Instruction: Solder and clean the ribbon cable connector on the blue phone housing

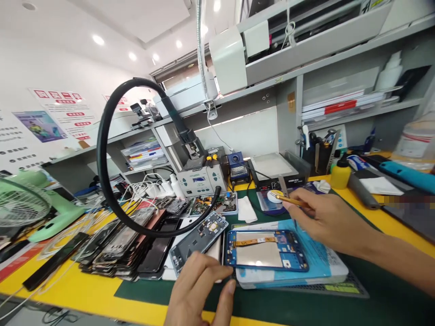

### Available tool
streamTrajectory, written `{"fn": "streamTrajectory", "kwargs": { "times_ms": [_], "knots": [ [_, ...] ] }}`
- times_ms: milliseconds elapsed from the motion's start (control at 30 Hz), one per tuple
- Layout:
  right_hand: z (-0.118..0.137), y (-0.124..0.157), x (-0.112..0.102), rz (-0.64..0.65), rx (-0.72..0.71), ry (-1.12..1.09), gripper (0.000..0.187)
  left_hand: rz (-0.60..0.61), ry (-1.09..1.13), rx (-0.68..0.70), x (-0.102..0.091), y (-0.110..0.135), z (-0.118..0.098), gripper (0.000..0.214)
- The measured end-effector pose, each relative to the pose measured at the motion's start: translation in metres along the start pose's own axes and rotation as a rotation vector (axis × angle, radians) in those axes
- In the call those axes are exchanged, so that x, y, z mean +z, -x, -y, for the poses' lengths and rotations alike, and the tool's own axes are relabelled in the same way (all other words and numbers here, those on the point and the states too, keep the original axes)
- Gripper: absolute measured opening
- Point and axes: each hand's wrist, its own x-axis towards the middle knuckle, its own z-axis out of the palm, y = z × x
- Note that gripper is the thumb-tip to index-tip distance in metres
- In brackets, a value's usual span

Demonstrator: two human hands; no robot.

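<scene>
An opened tablet-like device with a blue frame (302,262) lies on a light-blue and white packet (326,267). An orange flex cable (254,242) crosses its silver middle. My left hand (200,290) is at the frame's lower left corner, with thumb and forefinger a little apart and nothing visible between them. Whether the forefinger touches the corner I cannot tell. Above the device's right side, my right hand (316,217) grips a slim gold-coloured tool (290,200), pointing left. A flat silver strip (283,185) sticks up at these fingers; its link to the tool is unclear.
An opened phone body (200,240) and a stack of phone parts (118,249) stand left. A black hose (102,149) arcs over them from the rework station (200,180). Behind are a white round-topped container (275,196) and white tissue (247,209); a yellow bottle (340,174) stands right.
</scene>
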Motion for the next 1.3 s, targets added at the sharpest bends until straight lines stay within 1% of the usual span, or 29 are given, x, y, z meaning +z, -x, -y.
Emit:
{"fn": "streamTrajectory", "kwargs": {
  "times_ms": [67, 133, 200, 233, 300, 333, 400, 500, 600, 667, 767, 833, 900, 1033, 1200, 1300],
  "knots": [
    [0.003, 0.000, -0.002, 0.032, 0.020, -0.033, 0.033, 0.196, 0.088, -0.050, -0.002, -0.035, -0.012, 0.014],
    [0.008, 0.002, -0.004, 0.041, 0.053, -0.079, 0.037, 0.386, 0.150, -0.128, 0.003, -0.070, -0.022, 0.015],
    [0.014, 0.003, -0.004, 0.049, 0.079, -0.129, 0.038, 0.482, 0.221, -0.192, 0.012, -0.100, -0.028, 0.021],
    [0.017, 0.004, -0.004, 0.057, 0.088, -0.154, 0.038, 0.531, 0.256, -0.199, 0.018, -0.111, -0.030, 0.022],
    [0.023, 0.005, -0.003, 0.081, 0.101, -0.202, 0.038, 0.564, 0.303, -0.189, 0.029, -0.126, -0.032, 0.015],
    [0.026, 0.006, -0.002, 0.094, 0.107, -0.226, 0.038, 0.571, 0.320, -0.182, 0.034, -0.130, -0.033, 0.015],
    [0.030, 0.006, 0.000, 0.103, 0.124, -0.272, 0.036, 0.572, 0.350, -0.184, 0.040, -0.134, -0.032, 0.019],
    [0.033, 0.008, 0.005, 0.085, 0.164, -0.325, 0.037, 0.575, 0.394, -0.195, 0.042, -0.133, -0.027, 0.019],
    [0.032, 0.010, 0.007, 0.086, 0.217, -0.380, 0.040, 0.559, 0.421, -0.217, 0.040, -0.133, -0.017, 0.019],
    [0.030, 0.010, 0.006, 0.081, 0.263, -0.423, 0.045, 0.530, 0.440, -0.244, 0.038, -0.132, -0.007, 0.019],
    [0.025, 0.006, 0.000, 0.010, 0.312, -0.431, 0.055, 0.493, 0.516, -0.287, 0.037, -0.129, 0.009, 0.020],
    [0.021, 0.005, -0.003, -0.046, 0.335, -0.386, 0.056, 0.480, 0.560, -0.303, 0.037, -0.127, 0.018, 0.021],
    [0.018, 0.006, -0.002, -0.056, 0.378, -0.352, 0.055, 0.487, 0.576, -0.304, 0.037, -0.124, 0.024, 0.022],
    [0.013, 0.010, 0.008, 0.029, 0.494, -0.397, 0.057, 0.541, 0.576, -0.313, 0.039, -0.120, 0.029, 0.022],
    [0.014, 0.009, 0.015, 0.173, 0.483, -0.441, 0.053, 0.562, 0.533, -0.323, 0.047, -0.116, 0.030, 0.019],
    [0.014, 0.009, 0.017, 0.204, 0.481, -0.387, 0.050, 0.565, 0.522, -0.340, 0.052, -0.115, 0.029, 0.017]
  ]
}}
